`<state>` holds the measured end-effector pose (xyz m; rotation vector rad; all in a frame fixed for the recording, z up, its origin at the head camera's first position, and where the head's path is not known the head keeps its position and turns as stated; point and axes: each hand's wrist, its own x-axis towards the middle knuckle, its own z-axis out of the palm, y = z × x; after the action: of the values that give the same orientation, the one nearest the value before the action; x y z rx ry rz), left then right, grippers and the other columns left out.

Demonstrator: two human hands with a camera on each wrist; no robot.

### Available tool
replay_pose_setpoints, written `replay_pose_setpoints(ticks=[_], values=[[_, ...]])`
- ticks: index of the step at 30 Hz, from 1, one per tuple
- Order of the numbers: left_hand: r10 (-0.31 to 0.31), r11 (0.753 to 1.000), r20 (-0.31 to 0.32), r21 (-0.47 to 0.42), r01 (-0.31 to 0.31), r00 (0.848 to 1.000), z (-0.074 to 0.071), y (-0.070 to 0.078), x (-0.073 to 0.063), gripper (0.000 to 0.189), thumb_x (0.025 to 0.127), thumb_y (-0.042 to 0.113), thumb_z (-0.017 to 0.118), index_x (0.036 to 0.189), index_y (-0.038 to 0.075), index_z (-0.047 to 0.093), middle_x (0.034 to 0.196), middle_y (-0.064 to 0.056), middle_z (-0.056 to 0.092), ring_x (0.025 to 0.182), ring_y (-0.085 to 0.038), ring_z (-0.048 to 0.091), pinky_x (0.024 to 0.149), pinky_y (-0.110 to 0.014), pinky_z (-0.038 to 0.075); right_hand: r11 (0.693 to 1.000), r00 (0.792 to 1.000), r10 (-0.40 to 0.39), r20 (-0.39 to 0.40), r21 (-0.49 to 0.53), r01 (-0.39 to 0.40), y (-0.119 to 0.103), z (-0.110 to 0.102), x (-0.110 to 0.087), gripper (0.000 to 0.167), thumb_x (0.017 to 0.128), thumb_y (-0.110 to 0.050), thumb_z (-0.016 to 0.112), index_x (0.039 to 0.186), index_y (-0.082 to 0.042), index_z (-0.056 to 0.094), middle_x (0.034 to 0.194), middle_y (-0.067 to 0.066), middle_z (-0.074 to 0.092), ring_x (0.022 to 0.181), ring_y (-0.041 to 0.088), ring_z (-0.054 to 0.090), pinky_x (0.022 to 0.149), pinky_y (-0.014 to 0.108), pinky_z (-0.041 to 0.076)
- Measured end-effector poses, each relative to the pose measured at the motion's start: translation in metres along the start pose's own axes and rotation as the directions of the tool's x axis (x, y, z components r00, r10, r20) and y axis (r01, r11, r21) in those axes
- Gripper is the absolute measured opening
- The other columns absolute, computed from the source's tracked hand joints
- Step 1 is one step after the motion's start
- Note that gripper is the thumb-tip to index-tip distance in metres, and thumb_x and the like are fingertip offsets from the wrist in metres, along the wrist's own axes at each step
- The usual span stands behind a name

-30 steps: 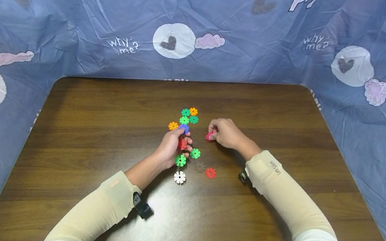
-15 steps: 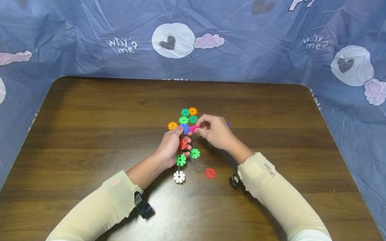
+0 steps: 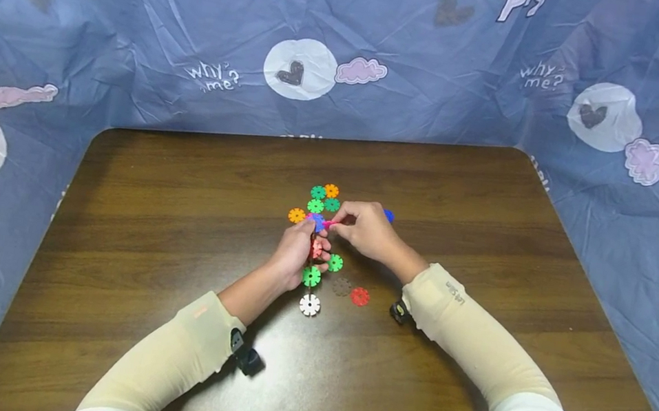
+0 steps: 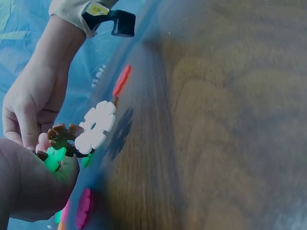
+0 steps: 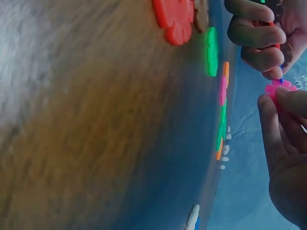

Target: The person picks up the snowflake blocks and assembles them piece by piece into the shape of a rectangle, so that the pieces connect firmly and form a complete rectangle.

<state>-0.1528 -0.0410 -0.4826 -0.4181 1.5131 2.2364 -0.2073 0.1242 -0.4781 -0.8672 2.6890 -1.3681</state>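
Observation:
My left hand (image 3: pixel 293 251) grips a chain of notched plastic snowflake discs above the table. In it are a white disc (image 3: pixel 309 306) at the near end, a green disc (image 3: pixel 311 276), a red disc (image 3: pixel 317 249) and a blue disc (image 3: pixel 317 222) at the far end. A brown disc (image 4: pixel 60 136) links white and green in the left wrist view. My right hand (image 3: pixel 368 230) pinches a pink disc (image 5: pixel 279 87) between thumb and forefinger, edge-on at the blue disc. Whether the two are slotted together cannot be made out. Left fingers partly cover the chain's middle.
Loose discs lie flat on the brown table (image 3: pixel 440 359): greens (image 3: pixel 315 206) and oranges (image 3: pixel 297 216) beyond the left hand, a green disc (image 3: pixel 336 262), a brown disc (image 3: pixel 342 286) and a red disc (image 3: pixel 360 297) nearer. A blue disc (image 3: pixel 388 216) shows behind the right hand.
My right hand has moved left with the pink disc, from over the table to the blue disc, and turned the pink disc edge-on. The left hand stays nearly in place.

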Motion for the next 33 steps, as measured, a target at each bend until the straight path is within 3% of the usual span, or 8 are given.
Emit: replay_pose_setpoints(ticks=[6,12,19,23,27,30,33], values=[[0.005,1.000,-0.021,0.007,-0.005,1.000,0.002,-0.003,0.000,0.038,0.112,0.028,0.025,0.112,-0.001,0.050,0.076,-0.004,0.058,0.055,-0.014,0.056,0.050,-0.027,0.053,0.999,0.998,-0.049,-0.046,-0.017,0.048,0.002,0.003,0.000,0.009,0.084,-0.003,0.080,0.078,-0.008,0.075,0.078,-0.001,0.074,0.067,0.011,0.062,0.060,0.027,0.053],[0.004,1.000,-0.052,-0.009,-0.005,0.999,0.005,-0.005,0.000,0.034,0.112,0.027,0.024,0.104,0.005,0.049,0.082,-0.006,0.060,0.057,-0.015,0.058,0.054,-0.031,0.056,0.998,0.998,-0.047,-0.037,-0.035,0.045,-0.002,0.004,0.003,0.008,0.084,-0.005,0.080,0.078,-0.008,0.077,0.076,-0.002,0.074,0.063,0.009,0.060,0.056,0.025,0.051],[0.001,1.000,-0.012,-0.008,-0.001,1.000,0.006,-0.005,0.000,0.033,0.112,0.024,0.023,0.099,0.008,0.047,0.087,-0.009,0.065,0.060,-0.017,0.060,0.056,-0.034,0.058,0.997,0.998,-0.057,-0.008,-0.061,0.057,-0.001,0.001,0.005,0.009,0.084,-0.004,0.081,0.077,-0.008,0.075,0.077,-0.001,0.073,0.065,0.011,0.061,0.058,0.025,0.051],[0.015,0.999,0.017,0.030,-0.016,1.000,0.004,-0.001,0.000,0.036,0.112,0.027,0.026,0.108,0.005,0.054,0.105,-0.017,0.068,0.065,-0.018,0.064,0.058,-0.033,0.058,0.994,0.997,-0.080,0.003,-0.068,0.080,0.001,-0.002,0.004,0.009,0.087,-0.003,0.078,0.082,-0.008,0.073,0.084,0.002,0.073,0.075,0.014,0.065,0.067,0.027,0.055],[-0.014,0.996,0.044,0.084,0.010,0.999,0.000,0.003,0.000,0.040,0.112,0.028,0.031,0.122,0.001,0.058,0.124,-0.022,0.066,0.076,-0.020,0.070,0.072,-0.036,0.060,0.994,0.997,-0.075,0.008,-0.075,0.075,0.002,-0.005,0.003,0.011,0.087,-0.001,0.077,0.083,-0.008,0.071,0.085,0.003,0.071,0.076,0.015,0.064,0.069,0.028,0.055],[-0.038,0.995,0.054,0.098,0.033,0.998,-0.001,0.006,0.001,0.040,0.111,0.026,0.034,0.130,0.000,0.057,0.129,-0.023,0.064,0.080,-0.021,0.071,0.081,-0.039,0.060,0.993,0.997,-0.080,0.019,-0.089,0.081,0.003,-0.007,0.003,0.011,0.087,-0.001,0.078,0.084,-0.008,0.070,0.085,0.003,0.071,0.076,0.015,0.063,0.069,0.028,0.054],[-0.045,0.995,0.060,0.095,0.039,0.997,-0.003,0.008,0.001,0.038,0.110,0.025,0.035,0.134,0.002,0.055,0.131,-0.025,0.062,0.079,-0.020,0.072,0.080,-0.037,0.059,0.991,0.995,-0.093,0.039,-0.093,0.096,0.003,-0.008,0.003,0.010,0.086,-0.002,0.079,0.085,-0.008,0.071,0.086,0.004,0.071,0.077,0.016,0.063,0.069,0.029,0.054]])
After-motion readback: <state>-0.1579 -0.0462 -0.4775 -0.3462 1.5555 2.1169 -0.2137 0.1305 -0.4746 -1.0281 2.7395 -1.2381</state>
